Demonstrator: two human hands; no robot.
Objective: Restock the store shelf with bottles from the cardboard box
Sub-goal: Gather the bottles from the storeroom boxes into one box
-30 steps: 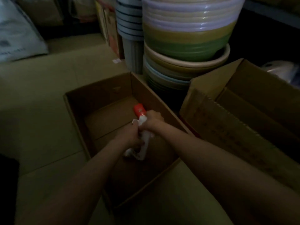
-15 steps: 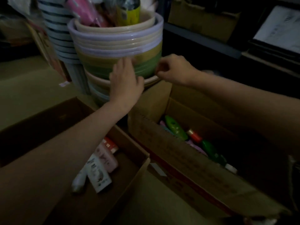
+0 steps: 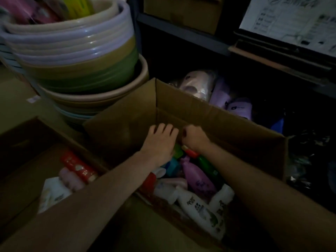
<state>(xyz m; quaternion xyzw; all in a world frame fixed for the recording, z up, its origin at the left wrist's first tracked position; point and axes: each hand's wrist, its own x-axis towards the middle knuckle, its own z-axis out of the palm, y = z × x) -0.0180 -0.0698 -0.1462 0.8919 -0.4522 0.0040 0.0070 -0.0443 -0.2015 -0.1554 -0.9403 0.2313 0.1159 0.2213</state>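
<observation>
An open cardboard box (image 3: 218,117) in the middle holds several bottles lying loose: a purple bottle (image 3: 198,177), white bottles (image 3: 201,210), a green bottle (image 3: 207,166) and a red-capped one (image 3: 190,152). My left hand (image 3: 160,142) reaches into the box with fingers spread, just above the bottles at its far end. Close beside it, my right hand (image 3: 194,137) hangs over the red-capped bottle with fingers curled under; whether it holds anything is hidden. The dark store shelf (image 3: 181,30) stands behind the box.
A second open box (image 3: 23,142) at the left holds a red bottle (image 3: 80,168), a pink one and a white pack. Stacked plastic basins (image 3: 78,57) rise behind it. Purple packs (image 3: 236,104) lie on the shelf's bottom level. Dim light.
Both hands have left the left box, passed the basin stack and dropped into the right box. The white red-capped bottle they held lies in the left box.
</observation>
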